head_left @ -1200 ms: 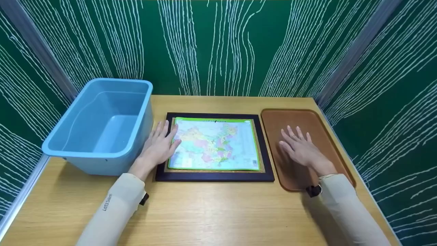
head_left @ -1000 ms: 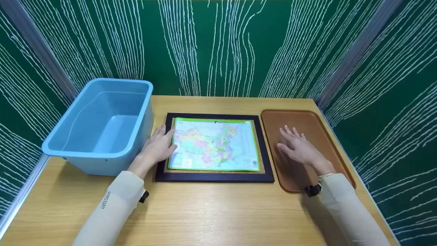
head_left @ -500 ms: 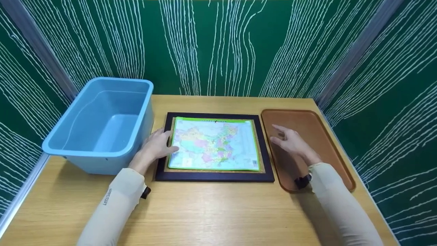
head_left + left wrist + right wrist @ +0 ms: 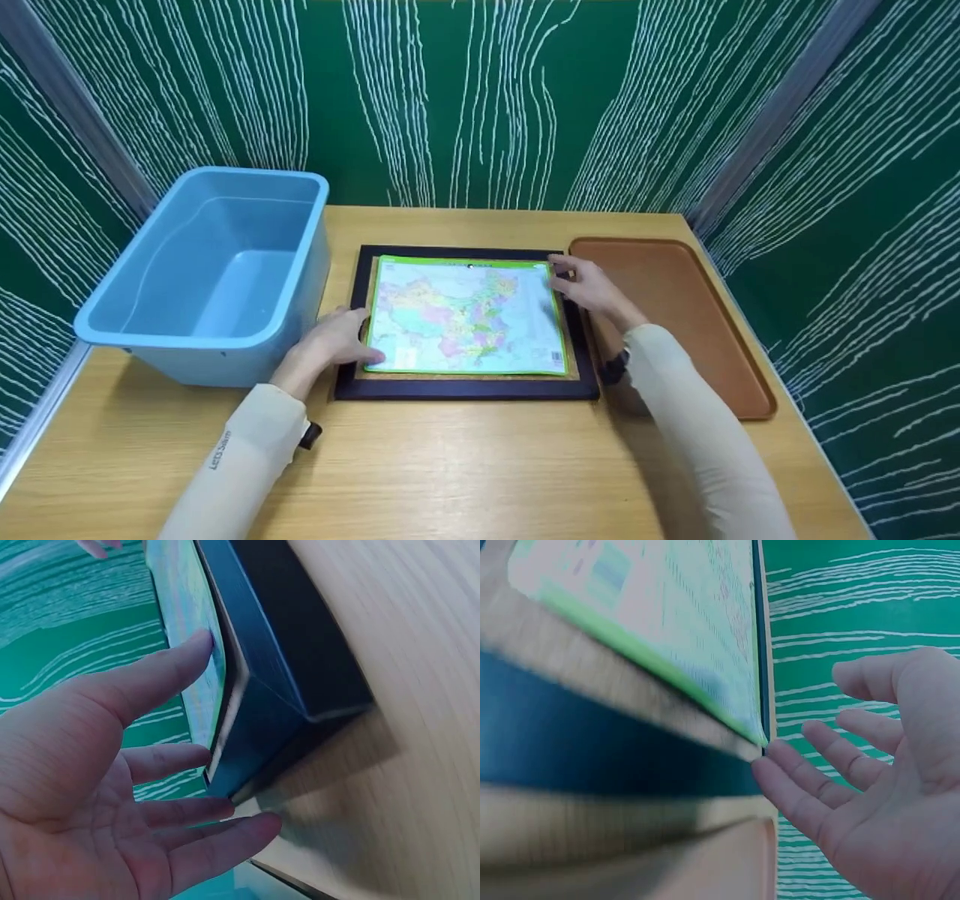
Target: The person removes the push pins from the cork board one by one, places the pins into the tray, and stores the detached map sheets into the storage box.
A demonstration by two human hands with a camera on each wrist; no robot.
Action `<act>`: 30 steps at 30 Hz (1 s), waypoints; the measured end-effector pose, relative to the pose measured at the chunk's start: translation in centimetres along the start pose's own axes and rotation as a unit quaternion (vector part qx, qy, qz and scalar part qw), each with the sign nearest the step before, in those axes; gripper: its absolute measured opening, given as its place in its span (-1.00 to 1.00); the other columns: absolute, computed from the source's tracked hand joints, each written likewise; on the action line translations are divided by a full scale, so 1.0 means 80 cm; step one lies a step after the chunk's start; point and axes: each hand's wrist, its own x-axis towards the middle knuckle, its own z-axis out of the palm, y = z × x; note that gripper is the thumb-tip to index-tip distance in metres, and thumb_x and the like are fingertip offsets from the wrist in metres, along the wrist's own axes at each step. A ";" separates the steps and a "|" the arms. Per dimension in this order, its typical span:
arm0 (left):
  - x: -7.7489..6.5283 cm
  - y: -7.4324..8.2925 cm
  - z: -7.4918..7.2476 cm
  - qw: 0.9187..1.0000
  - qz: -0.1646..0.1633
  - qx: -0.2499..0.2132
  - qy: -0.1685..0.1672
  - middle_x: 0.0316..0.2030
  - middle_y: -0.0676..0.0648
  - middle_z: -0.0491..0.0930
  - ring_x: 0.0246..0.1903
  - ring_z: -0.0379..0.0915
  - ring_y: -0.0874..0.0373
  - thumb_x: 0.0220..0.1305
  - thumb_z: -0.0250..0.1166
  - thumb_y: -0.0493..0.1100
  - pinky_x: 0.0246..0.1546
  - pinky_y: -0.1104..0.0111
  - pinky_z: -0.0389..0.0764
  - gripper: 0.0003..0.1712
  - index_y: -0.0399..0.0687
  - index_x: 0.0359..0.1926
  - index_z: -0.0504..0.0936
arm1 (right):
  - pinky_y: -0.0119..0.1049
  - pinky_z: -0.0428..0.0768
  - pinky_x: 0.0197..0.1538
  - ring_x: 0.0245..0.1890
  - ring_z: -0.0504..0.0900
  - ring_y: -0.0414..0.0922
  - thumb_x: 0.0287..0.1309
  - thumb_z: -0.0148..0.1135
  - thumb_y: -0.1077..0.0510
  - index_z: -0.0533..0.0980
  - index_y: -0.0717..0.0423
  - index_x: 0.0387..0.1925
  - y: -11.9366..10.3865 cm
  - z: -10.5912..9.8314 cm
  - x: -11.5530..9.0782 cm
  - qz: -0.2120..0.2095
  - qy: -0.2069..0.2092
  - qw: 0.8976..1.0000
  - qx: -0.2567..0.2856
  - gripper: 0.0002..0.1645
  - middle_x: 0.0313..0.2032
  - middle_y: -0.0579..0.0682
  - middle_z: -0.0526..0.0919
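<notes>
A map sheet with a bright green border (image 4: 457, 315) lies on the cork-like backing inside a dark picture frame (image 4: 465, 389). At the frame's left side is my left hand (image 4: 327, 343), its thumb over the map's lower left part. In the left wrist view that thumb (image 4: 169, 675) appears to touch the map near its edge, and the index fingertip is by the map's corner. My right hand (image 4: 592, 289) is at the upper right corner of the map and frame, fingers extended and apart; in the right wrist view its fingertips (image 4: 769, 769) are beside that corner. Neither hand grips anything.
A deep light-blue plastic bin (image 4: 202, 343) stands left of the frame. A brown tray (image 4: 682, 322) lies right of it, partly under my right forearm. All rest on a wooden table (image 4: 465, 465) backed by green walls with white lines.
My right hand has moved left from above the brown tray to the frame's upper right corner. My left hand has slid toward me along the frame's left side. The map stays in place.
</notes>
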 end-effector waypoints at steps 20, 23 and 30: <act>0.000 0.024 -0.003 0.993 0.031 0.108 -0.024 0.10 -0.34 0.53 0.03 0.48 -0.24 0.03 0.61 0.11 -0.03 -0.04 0.53 -0.38 -0.25 -0.07 0.65 | -0.13 0.69 -0.15 -0.18 0.68 0.04 0.48 0.14 0.12 0.28 0.07 0.49 -0.023 0.076 0.073 0.065 -0.015 0.991 0.113 -0.37 0.15 0.10 0.47; 0.000 0.027 -0.003 0.991 0.026 0.127 -0.040 0.27 -0.47 0.40 -0.01 0.52 -0.26 0.06 0.59 0.13 -0.10 0.00 0.58 -0.41 -0.27 -0.14 0.65 | -0.15 0.68 -0.16 -0.22 0.68 0.02 0.48 0.14 0.13 0.27 0.09 0.49 -0.027 0.082 0.080 0.069 -0.016 0.990 0.125 -0.37 0.15 0.10 0.46; 0.001 0.034 -0.004 0.988 0.014 0.148 -0.052 0.12 -0.38 0.52 -0.21 0.49 -0.12 0.08 0.58 0.14 -0.34 0.14 0.50 -0.50 -0.14 -0.42 0.55 | -0.20 0.68 -0.28 -0.33 0.67 -0.02 0.49 0.12 0.16 0.38 0.15 0.40 -0.036 0.094 0.089 0.069 -0.022 0.990 0.123 -0.47 0.09 0.14 0.49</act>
